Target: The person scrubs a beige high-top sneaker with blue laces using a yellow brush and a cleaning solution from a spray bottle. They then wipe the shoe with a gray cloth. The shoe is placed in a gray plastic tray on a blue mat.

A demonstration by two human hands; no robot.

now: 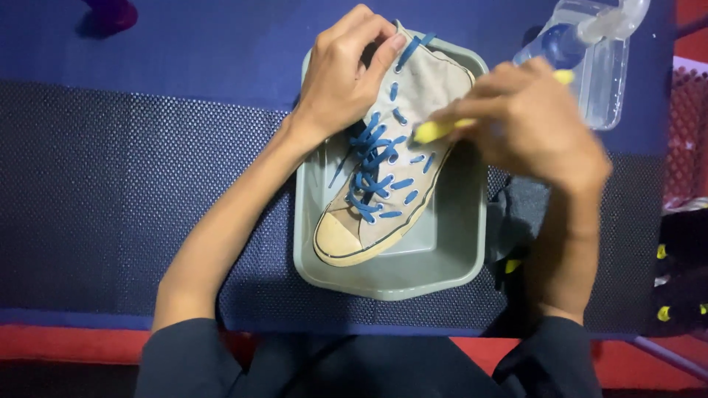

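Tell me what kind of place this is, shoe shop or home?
Can't tell for sure; it looks like a shoe-cleaning workstation. A grey high-top sneaker with blue laces sits in a grey plastic basin on a dark non-slip mat. The right hand holds a yellow brush, with a clear bottle beside it.

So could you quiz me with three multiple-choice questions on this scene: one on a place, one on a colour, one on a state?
1. Where is the shoe?
A. On the bare mat
B. In the grey tub
C. On the floor

2. What colour are the laces?
A. White
B. Red
C. Blue

3. What is the left hand doing?
A. Gripping the shoe's ankle end
B. Resting flat on the mat
C. Holding the bottle

Answers: 1 B, the tub's walls surround the shoe. 2 C, blue lacing crosses the grey canvas. 3 A, its fingers curl over the shoe's top, while the right hand holds a yellow tool.
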